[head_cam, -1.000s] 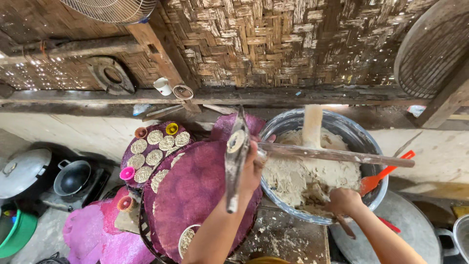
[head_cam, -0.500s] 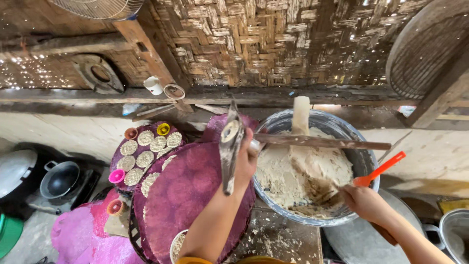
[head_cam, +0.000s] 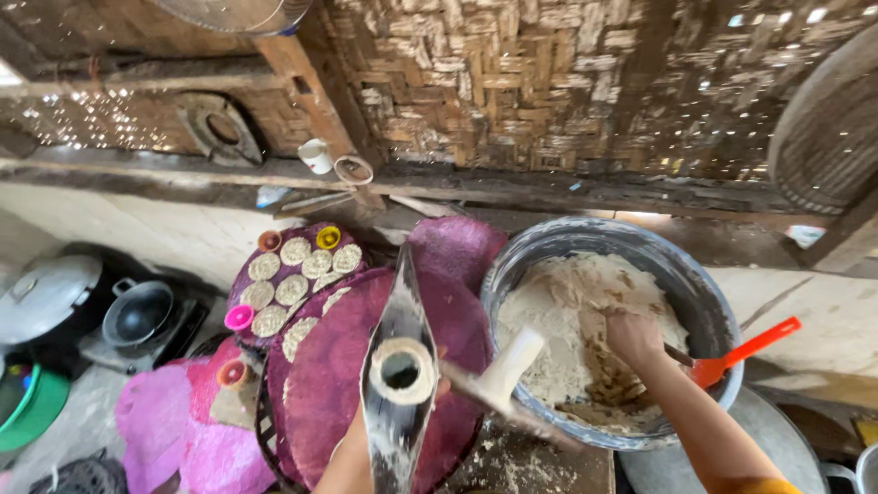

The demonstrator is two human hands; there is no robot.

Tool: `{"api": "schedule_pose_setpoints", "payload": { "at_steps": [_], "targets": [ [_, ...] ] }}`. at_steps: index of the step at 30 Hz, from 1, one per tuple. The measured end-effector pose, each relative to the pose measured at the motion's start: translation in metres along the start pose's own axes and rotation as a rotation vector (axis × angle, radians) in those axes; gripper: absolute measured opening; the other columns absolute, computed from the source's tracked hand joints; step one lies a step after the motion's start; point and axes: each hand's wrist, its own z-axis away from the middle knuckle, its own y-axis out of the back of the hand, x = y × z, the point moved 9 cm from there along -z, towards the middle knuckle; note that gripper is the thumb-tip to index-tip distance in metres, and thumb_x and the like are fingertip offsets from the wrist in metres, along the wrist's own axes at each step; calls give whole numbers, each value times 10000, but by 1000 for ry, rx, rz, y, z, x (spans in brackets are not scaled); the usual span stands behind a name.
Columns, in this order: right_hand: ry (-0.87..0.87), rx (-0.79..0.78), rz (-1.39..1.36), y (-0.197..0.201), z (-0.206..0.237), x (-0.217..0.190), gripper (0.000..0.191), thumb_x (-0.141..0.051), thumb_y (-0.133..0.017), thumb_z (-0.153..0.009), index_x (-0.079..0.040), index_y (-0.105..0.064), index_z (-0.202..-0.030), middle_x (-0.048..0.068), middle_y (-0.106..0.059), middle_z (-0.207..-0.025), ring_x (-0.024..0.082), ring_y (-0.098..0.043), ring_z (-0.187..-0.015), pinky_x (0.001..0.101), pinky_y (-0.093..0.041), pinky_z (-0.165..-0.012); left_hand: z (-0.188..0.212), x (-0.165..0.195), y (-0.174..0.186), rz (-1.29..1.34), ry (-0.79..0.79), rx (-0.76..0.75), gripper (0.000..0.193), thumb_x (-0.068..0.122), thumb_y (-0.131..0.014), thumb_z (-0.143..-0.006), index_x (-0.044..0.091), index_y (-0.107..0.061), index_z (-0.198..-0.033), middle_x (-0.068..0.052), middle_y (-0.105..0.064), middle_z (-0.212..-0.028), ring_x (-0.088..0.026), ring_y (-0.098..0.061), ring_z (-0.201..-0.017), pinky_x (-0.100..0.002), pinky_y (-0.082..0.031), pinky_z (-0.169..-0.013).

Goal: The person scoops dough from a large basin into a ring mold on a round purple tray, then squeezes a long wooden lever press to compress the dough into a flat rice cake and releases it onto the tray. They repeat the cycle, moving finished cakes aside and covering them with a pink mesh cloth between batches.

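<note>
— Now, what is held by the left hand (head_cam: pixel 366 439)?
— A long metal press (head_cam: pixel 400 384) with a round ring at its middle is gripped from below; most of that hand is hidden under it, so only the wrapped grip can be told.
— And the right hand (head_cam: pixel 633 337)?
— It is sunk in the pale dough (head_cam: pixel 558 329) inside the large grey basin (head_cam: pixel 704 293), fingers curled into the mass. An orange spatula (head_cam: pixel 745 352) is leaned on the basin's rim just beside the wrist.
— What is laid to the left?
— Round purple mats (head_cam: pixel 347 366) are stacked there, the far one covered with flat dough discs (head_cam: pixel 293 274) and small coloured cups.
</note>
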Motion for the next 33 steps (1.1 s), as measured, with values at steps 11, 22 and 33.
{"api": "schedule_pose_setpoints", "payload": {
  "at_steps": [11,22,33],
  "targets": [
    [38,-162,-138,-18,25,-44,347,-348,-528,-1010,-148,-654,-1265,133,-736,-1162,306,-742,-1023,434,-597,-875,58,10,-22,-15,-273,-217,294,128,-692,-937,-62,-650,-1157,-171,-737,-1026,-260,-748,-864,-405,-658,-810],
    [206,-306,-1020,8,73,91,438,-295,-712,-892,-88,-755,-1276,29,-780,-1156,96,-704,-1019,273,-539,-877,22,10,-106,-1000,-614,-267,486,191,-835,-819,38,-626,-1230,-146,-700,-1234,-270,-708,-1128,-351,-561,-987],
    [218,-76,80,174,132,64,464,-508,-661,-876,-408,-734,-1324,-162,-734,-1103,99,-750,-906,261,-590,-803,0,-15,-182,-1516,-560,-297,693,151,-887,-575,69,-694,-1235,-169,-605,-1385,-399,-624,-1193,-443,-541,-1008]
  ]
}}
